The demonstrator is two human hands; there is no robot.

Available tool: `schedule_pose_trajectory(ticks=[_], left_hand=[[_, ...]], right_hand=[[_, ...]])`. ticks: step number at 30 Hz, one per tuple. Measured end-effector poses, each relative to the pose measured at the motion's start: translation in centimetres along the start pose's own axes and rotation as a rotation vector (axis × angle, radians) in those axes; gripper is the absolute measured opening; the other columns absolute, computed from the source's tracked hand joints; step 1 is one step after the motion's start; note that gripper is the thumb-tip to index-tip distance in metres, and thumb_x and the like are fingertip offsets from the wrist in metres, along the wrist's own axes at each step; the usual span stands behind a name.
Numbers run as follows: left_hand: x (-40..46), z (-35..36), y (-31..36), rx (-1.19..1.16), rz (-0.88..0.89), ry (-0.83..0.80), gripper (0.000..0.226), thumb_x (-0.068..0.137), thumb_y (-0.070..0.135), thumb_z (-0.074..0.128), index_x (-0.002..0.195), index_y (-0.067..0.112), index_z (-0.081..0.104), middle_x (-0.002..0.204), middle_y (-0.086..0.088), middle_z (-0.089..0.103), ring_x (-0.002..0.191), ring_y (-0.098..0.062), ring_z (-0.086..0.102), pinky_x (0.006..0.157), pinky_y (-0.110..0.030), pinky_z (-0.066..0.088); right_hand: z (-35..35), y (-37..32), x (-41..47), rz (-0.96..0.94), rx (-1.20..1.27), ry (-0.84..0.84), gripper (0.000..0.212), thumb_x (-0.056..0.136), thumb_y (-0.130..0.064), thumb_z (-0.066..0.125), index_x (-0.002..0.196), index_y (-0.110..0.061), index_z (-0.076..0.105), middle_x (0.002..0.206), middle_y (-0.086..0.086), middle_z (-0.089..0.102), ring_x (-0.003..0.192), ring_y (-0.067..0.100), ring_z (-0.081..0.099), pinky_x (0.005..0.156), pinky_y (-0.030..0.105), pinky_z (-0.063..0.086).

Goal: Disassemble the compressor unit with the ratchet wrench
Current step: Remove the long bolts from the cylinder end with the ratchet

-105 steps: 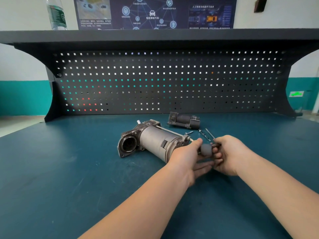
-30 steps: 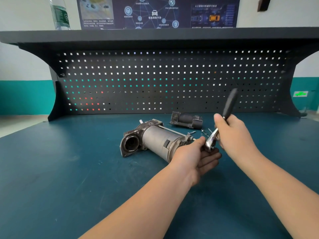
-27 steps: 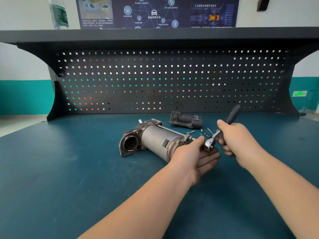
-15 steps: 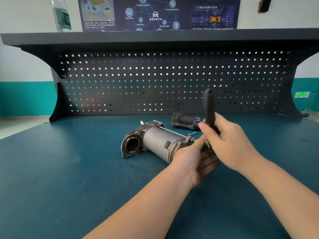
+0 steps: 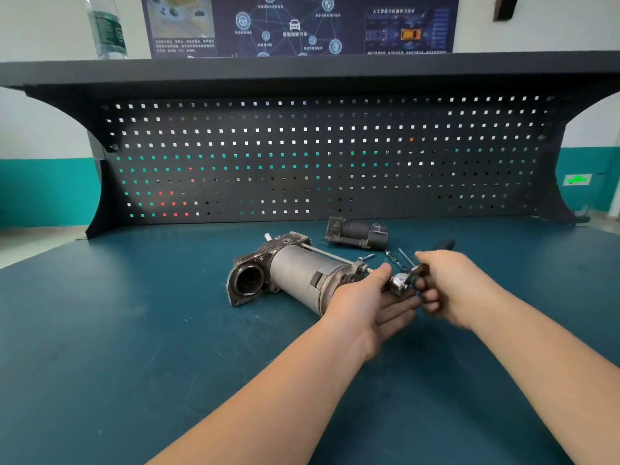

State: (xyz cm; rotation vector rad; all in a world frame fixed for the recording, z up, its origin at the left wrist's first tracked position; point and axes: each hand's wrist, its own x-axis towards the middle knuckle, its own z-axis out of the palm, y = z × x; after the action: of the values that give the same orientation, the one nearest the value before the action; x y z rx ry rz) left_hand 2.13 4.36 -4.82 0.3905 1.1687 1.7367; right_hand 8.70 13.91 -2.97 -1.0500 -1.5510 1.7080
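The grey cylindrical compressor unit (image 5: 295, 273) lies on its side on the teal workbench (image 5: 134, 330), its round open port facing left. My left hand (image 5: 365, 297) holds its right end, thumb on top and fingers underneath. My right hand (image 5: 453, 286) grips the ratchet wrench (image 5: 401, 283). The chrome ratchet head sits at the compressor's right end, just beyond my left thumb. The black grip of the handle pokes out behind my right hand, pointing to the back right.
A detached dark part (image 5: 357, 233) lies behind the compressor. Loose bolts (image 5: 397, 256) lie between it and my hands. A black pegboard (image 5: 318, 156) with a shelf closes off the bench's back. A water bottle (image 5: 107, 26) stands on the shelf at the left.
The wrench handle has swung up and down repeatedly about the compressor's right end. Half a second ago it stood upright; now it lies low toward the back right. My left hand stayed put.
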Motion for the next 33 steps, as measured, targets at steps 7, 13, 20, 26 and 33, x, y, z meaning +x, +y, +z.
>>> schedule_pose_trajectory(ticks=[7,13,20,26,33], left_hand=[[-0.4,-0.1,0.3,0.003,-0.005,-0.011,0.024,0.093,0.031,0.058,0.1,0.009,0.066,0.07,-0.006,0.071,0.054,-0.013,0.069,0.05,-0.022,0.056],[-0.3,-0.2,0.3,-0.007,-0.014,-0.02,0.021,0.093,0.026,0.058,0.097,0.008,0.066,0.07,-0.006,0.071,0.06,-0.016,0.07,0.054,-0.025,0.058],[-0.3,0.1,0.2,-0.009,-0.013,-0.011,0.023,0.094,0.028,0.056,0.093,0.006,0.063,0.063,-0.006,0.07,0.051,-0.014,0.068,0.048,-0.021,0.055],[-0.3,0.1,0.3,-0.008,-0.02,-0.017,0.025,0.094,0.031,0.055,0.091,0.008,0.065,0.06,-0.004,0.07,0.05,-0.012,0.068,0.048,-0.02,0.055],[-0.7,0.1,0.5,-0.024,-0.029,-0.02,0.023,0.09,0.031,0.061,0.093,0.009,0.067,0.068,-0.006,0.072,0.055,-0.014,0.069,0.05,-0.023,0.056]], right_hand=[[0.7,-0.6,-2.4,-0.886,-0.422,0.135,0.023,0.093,-0.037,0.048,0.074,-0.023,0.05,0.057,-0.007,0.054,0.056,0.008,0.048,0.056,0.024,0.038],[1.0,-0.4,-3.3,-0.978,-0.576,0.08,0.021,0.094,-0.039,0.044,0.076,-0.028,0.046,0.057,-0.008,0.054,0.057,0.004,0.05,0.055,0.026,0.04],[0.3,-0.4,-0.4,-0.132,-0.088,0.094,0.035,0.098,-0.03,0.042,0.068,-0.012,0.045,0.049,0.003,0.042,0.033,0.013,0.031,0.042,0.021,0.025],[0.3,0.0,0.0,-0.071,0.046,0.037,0.037,0.098,-0.03,0.042,0.065,-0.013,0.043,0.04,-0.002,0.039,0.028,0.01,0.028,0.038,0.021,0.024],[0.7,-0.3,-2.7,-0.974,-0.419,0.1,0.023,0.093,-0.035,0.051,0.071,-0.029,0.049,0.057,-0.011,0.056,0.056,0.004,0.049,0.052,0.017,0.036]])
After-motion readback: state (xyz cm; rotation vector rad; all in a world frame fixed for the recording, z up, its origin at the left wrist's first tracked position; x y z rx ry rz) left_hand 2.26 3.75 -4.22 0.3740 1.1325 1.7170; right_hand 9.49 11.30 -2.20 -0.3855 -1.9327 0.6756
